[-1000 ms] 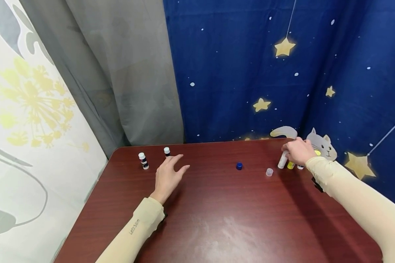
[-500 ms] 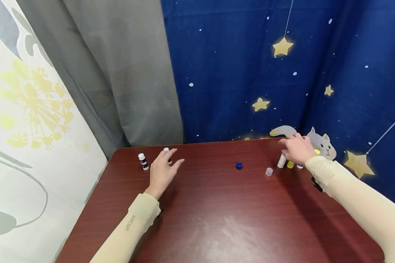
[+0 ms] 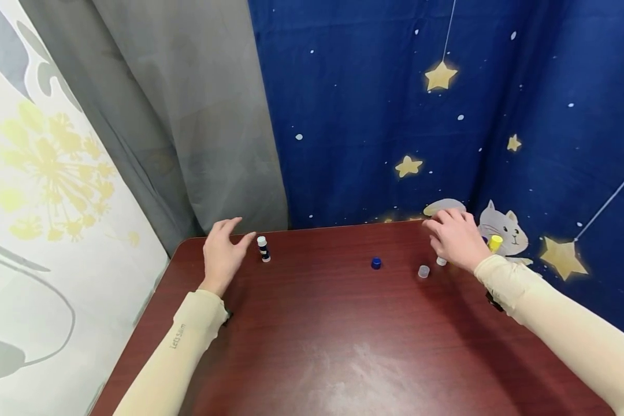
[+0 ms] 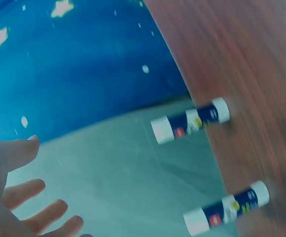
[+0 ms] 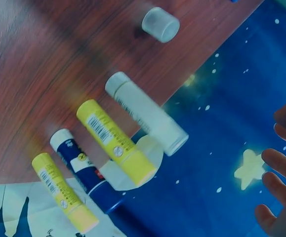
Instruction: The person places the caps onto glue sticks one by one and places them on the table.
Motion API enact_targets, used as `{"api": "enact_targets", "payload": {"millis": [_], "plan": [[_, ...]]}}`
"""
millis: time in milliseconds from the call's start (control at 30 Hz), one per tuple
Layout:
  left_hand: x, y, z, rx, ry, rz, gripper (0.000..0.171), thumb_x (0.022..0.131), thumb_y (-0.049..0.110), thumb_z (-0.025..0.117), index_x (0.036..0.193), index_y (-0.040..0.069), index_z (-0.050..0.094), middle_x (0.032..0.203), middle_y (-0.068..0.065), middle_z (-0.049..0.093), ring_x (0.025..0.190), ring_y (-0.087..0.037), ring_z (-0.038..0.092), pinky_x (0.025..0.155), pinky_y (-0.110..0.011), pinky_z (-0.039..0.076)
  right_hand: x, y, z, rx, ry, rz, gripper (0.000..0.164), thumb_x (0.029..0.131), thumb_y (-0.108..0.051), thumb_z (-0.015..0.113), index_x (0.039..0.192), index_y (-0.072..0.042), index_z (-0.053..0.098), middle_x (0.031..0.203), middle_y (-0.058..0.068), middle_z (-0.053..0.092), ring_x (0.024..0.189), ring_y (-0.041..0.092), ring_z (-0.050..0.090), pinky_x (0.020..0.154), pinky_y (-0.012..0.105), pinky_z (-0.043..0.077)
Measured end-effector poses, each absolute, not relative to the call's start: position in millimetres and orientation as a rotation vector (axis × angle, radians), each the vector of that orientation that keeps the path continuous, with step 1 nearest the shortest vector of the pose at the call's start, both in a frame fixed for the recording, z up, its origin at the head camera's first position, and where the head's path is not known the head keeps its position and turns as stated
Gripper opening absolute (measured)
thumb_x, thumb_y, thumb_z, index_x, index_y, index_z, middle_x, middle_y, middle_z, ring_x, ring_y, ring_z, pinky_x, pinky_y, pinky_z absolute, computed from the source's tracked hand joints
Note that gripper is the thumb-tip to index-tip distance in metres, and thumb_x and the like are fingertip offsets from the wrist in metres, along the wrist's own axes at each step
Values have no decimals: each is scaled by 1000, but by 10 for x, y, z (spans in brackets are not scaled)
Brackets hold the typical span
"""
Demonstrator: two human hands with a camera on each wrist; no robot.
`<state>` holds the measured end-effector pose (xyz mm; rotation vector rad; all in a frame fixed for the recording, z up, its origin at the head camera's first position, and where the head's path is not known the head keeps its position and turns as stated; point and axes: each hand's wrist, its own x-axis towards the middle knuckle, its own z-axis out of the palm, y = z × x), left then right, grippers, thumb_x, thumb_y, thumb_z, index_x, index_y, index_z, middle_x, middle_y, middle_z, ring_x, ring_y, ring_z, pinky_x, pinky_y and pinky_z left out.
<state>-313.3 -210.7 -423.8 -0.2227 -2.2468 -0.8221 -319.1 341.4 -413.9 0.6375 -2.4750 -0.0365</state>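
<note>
My left hand [image 3: 222,254] hovers at the table's back left, fingers apart, holding nothing. Just right of it stands a navy glue stick [image 3: 263,249] with a white cap. The left wrist view shows this navy glue stick [image 4: 191,121] and a second one [image 4: 226,208], which my hand hides in the head view. My right hand [image 3: 457,240] is over the right-hand row, loosely bent and holding nothing. That row has a white glue stick [image 5: 147,113], a yellow glue stick [image 5: 115,142], a blue-capped navy glue stick [image 5: 86,170] and another yellow glue stick [image 5: 64,192], all upright.
A translucent cap [image 3: 423,271] lies on the dark red table [image 3: 322,312] in front of the right-hand row. Farther left is a small blue cap [image 3: 377,263]. A grey curtain [image 3: 223,115] and a starry blue curtain [image 3: 364,115] hang behind the table's back edge.
My left hand has moved left, uncovering one navy glue stick and covering the other. My right hand has shifted slightly left and up, hiding more of the right-hand row.
</note>
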Motion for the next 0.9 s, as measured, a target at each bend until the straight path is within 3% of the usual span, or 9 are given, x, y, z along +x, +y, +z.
{"api": "enact_targets", "payload": {"millis": [400, 900], "plan": [[-3394, -2649, -4450, -43, -2274, -930, 54, 91, 35, 76, 138, 12, 62, 134, -17, 57, 125, -39, 51, 102, -58, 38, -3073, 3294, -4242, 666, -2482, -1, 30, 84, -18, 76, 114, -14, 73, 114, 14, 63, 115, 37, 50, 91, 63, 39], [-3549, -2769, -4802, 265, -2467, -1252, 77, 88, 34, 79, 151, 8, 45, 133, -21, 54, 118, -39, 50, 98, -53, 43, -2966, 3328, -4484, 667, -2490, 38, 29, 83, -17, 75, 112, -16, 73, 112, 12, 63, 113, 37, 52, 89, 61, 38]]}}
